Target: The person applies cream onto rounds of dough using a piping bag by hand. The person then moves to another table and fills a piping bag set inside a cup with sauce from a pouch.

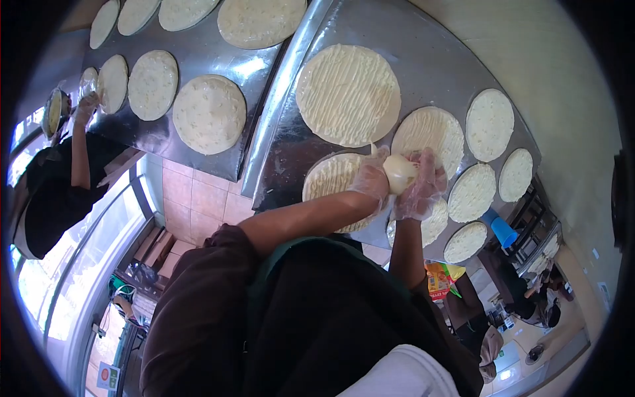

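Gloved hands: left hand (pixel 370 180) and right hand (pixel 426 188), frame centre, both closed around the cream bag (pixel 399 173).
Risk: uneven squeezing could, I judge, split the bag; a dipping wrist could smear cream lines.
Bag in grip: bulges between the two hands.
Striped round (pixel 348 96): just beyond, upper centre, on the metal table (pixel 426 56).
Co-worker's hand (pixel 86 108): far upper left.

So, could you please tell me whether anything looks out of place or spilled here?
Nothing clearly stands out: the dough rounds lie flat on the metal table, and the left hand and right hand hold the piping bag between them.
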Demonstrator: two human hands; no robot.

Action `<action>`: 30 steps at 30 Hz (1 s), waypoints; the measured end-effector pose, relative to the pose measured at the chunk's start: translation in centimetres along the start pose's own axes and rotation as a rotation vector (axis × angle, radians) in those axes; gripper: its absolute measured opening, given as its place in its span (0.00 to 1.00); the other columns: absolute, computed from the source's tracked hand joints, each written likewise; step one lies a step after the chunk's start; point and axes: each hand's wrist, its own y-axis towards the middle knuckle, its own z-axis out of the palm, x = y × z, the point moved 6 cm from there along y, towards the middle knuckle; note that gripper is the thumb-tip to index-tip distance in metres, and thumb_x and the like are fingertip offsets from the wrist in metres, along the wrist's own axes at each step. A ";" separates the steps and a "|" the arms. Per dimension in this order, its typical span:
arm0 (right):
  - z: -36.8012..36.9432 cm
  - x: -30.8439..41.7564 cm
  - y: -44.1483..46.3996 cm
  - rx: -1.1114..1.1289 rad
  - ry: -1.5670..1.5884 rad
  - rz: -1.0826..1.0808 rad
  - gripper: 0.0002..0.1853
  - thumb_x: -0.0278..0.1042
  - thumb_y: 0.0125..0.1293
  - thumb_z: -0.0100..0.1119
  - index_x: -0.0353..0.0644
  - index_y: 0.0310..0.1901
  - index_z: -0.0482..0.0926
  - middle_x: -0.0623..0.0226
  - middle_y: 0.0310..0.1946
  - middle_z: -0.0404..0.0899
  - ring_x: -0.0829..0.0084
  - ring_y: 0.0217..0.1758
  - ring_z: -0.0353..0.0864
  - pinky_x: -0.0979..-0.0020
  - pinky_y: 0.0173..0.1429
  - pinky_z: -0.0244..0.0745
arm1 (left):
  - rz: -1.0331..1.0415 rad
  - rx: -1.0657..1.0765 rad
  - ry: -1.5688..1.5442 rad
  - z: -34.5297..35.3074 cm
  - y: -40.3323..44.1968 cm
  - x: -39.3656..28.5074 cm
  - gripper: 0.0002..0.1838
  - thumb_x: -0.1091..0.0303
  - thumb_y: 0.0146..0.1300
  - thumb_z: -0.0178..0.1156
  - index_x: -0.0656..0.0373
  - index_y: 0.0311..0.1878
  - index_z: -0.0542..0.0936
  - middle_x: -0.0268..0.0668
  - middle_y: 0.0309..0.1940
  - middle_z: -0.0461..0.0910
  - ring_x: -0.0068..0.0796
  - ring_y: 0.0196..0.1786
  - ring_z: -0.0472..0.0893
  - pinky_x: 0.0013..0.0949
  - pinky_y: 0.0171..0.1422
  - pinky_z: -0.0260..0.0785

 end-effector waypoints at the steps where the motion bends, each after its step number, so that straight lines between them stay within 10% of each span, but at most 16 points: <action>1: 0.0 0.2 0.6 -0.012 -0.014 -0.027 0.15 0.41 0.57 0.57 0.36 0.24 0.74 0.64 0.23 0.75 0.75 0.23 0.73 0.74 0.30 0.71 | -0.221 -0.051 -0.280 0.4 0.2 0.8 0.16 0.61 0.65 0.42 0.63 0.41 0.73 0.41 0.32 0.76 0.33 0.33 0.77 0.34 0.37 0.70; 6: 3.4 4.3 5.8 0.025 -0.026 -0.128 0.15 0.40 0.58 0.55 0.35 0.26 0.75 0.65 0.22 0.75 0.76 0.23 0.73 0.74 0.30 0.69 | -0.462 0.074 -0.652 5.3 7.4 1.3 0.17 0.62 0.65 0.39 0.61 0.52 0.67 0.42 0.41 0.75 0.35 0.43 0.77 0.33 0.46 0.71; 14: -0.5 0.4 2.0 -0.023 -0.087 -0.022 0.15 0.41 0.59 0.54 0.36 0.27 0.74 0.64 0.25 0.74 0.75 0.27 0.72 0.75 0.30 0.69 | -0.144 0.174 -0.077 1.6 1.8 7.4 0.18 0.61 0.65 0.37 0.60 0.53 0.68 0.45 0.42 0.75 0.35 0.44 0.77 0.35 0.49 0.70; 18: 1.1 2.6 6.0 0.021 -0.076 -0.213 0.14 0.41 0.57 0.56 0.36 0.27 0.74 0.65 0.25 0.74 0.76 0.26 0.72 0.74 0.32 0.70 | -0.265 -0.214 -0.031 3.0 5.6 2.1 0.12 0.68 0.62 0.43 0.64 0.40 0.74 0.49 0.34 0.77 0.41 0.38 0.79 0.39 0.40 0.69; 21: 1.9 3.1 6.3 0.068 0.136 -0.184 0.14 0.42 0.57 0.57 0.36 0.27 0.75 0.66 0.24 0.74 0.76 0.26 0.72 0.73 0.32 0.71 | -0.199 0.083 0.635 3.6 5.4 -2.3 0.15 0.70 0.61 0.47 0.60 0.51 0.68 0.42 0.40 0.75 0.29 0.43 0.76 0.32 0.47 0.69; 24: -0.6 0.5 2.8 -0.067 -0.057 0.048 0.14 0.42 0.56 0.57 0.37 0.25 0.75 0.66 0.24 0.74 0.76 0.27 0.72 0.73 0.33 0.70 | -0.175 0.218 0.106 1.8 2.8 6.8 0.18 0.72 0.56 0.53 0.61 0.51 0.67 0.42 0.42 0.74 0.29 0.44 0.75 0.33 0.46 0.69; 29: 0.0 1.9 4.0 0.043 -0.056 -0.061 0.16 0.44 0.57 0.54 0.37 0.23 0.75 0.65 0.24 0.73 0.76 0.27 0.73 0.74 0.31 0.70 | -0.237 0.091 0.548 2.3 2.3 1.0 0.13 0.66 0.60 0.45 0.62 0.44 0.72 0.49 0.38 0.75 0.41 0.44 0.76 0.39 0.45 0.68; 30: 0.2 2.1 4.7 0.023 -0.035 -0.095 0.16 0.42 0.58 0.54 0.37 0.23 0.75 0.66 0.22 0.73 0.77 0.25 0.72 0.75 0.29 0.69 | -0.306 -0.076 0.560 3.6 5.8 8.1 0.13 0.66 0.60 0.45 0.62 0.43 0.73 0.52 0.37 0.75 0.44 0.43 0.76 0.41 0.45 0.68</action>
